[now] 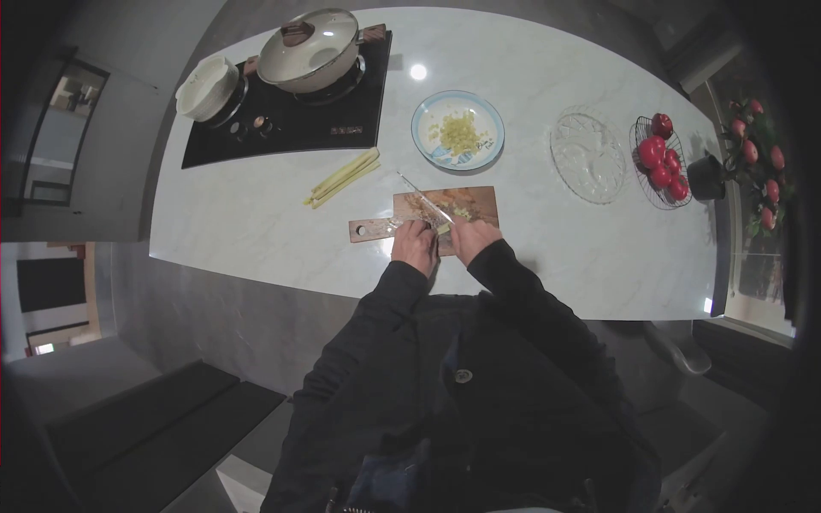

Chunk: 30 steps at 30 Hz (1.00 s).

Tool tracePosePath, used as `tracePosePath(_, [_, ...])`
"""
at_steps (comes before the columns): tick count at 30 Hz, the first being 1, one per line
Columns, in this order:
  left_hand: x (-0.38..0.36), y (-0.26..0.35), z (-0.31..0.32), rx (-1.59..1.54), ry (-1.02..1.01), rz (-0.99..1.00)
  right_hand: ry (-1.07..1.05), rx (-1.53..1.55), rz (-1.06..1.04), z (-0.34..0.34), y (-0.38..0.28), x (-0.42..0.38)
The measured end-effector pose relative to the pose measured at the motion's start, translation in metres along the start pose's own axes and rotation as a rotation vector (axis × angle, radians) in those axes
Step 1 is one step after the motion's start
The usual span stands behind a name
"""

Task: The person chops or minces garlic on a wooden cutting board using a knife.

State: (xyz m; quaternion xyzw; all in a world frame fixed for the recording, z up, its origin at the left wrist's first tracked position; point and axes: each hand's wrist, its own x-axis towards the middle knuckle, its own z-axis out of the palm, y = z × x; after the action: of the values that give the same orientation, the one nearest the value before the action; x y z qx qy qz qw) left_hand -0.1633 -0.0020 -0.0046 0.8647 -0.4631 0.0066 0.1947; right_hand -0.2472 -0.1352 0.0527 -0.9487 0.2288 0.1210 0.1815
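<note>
My right hand is closed round the handle of a kitchen knife, whose blade slants up and left over the wooden cutting board. Beside it, my left hand has its fingers curled down on the board, pressing a short pale green stalk piece that looks like celery; the fingers mostly hide it. Small chopped bits lie by the blade. Beyond the board stands a blue-rimmed plate with a heap of chopped pale green pieces. Several long, pale green stalks lie left of the plate.
A black cooktop at the back left carries a lidded pan and a white pot. To the right are a clear glass dish, a wire basket of red fruit, a dark cup and a plant with pink blooms.
</note>
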Motion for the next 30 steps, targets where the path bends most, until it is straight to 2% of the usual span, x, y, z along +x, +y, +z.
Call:
tracePosePath(3, [0.001,-0.001,0.0,0.005,0.011,0.008,0.009,-0.011,-0.02,0.004,0.006,-0.009])
tracePosePath(6, [0.0,-0.001,0.001,0.014,-0.018,-0.006,0.156,0.004,-0.041,0.01,0.018,-0.033])
tracePosePath(9, [-0.001,-0.002,0.002,-0.005,-0.034,-0.005,-0.07,0.084,0.079,-0.009,0.019,-0.052])
tracePosePath(12, [0.0,-0.001,0.0,0.002,-0.033,-0.002,-0.099,0.087,0.09,-0.005,0.025,-0.061])
tracePosePath(15, [0.0,-0.002,0.0,0.032,-0.082,-0.021,-0.077,0.106,0.102,-0.002,0.02,-0.054])
tracePosePath(21, [-0.002,-0.004,0.008,-0.003,0.023,0.006,0.101,-0.009,-0.001,0.012,0.007,-0.02])
tracePosePath(24, [-0.001,0.0,0.002,-0.004,0.016,-0.005,-0.012,-0.008,0.02,0.003,-0.001,-0.003])
tracePosePath(30, [0.001,0.001,0.006,-0.024,0.009,-0.002,0.072,0.01,0.002,0.016,0.023,-0.017])
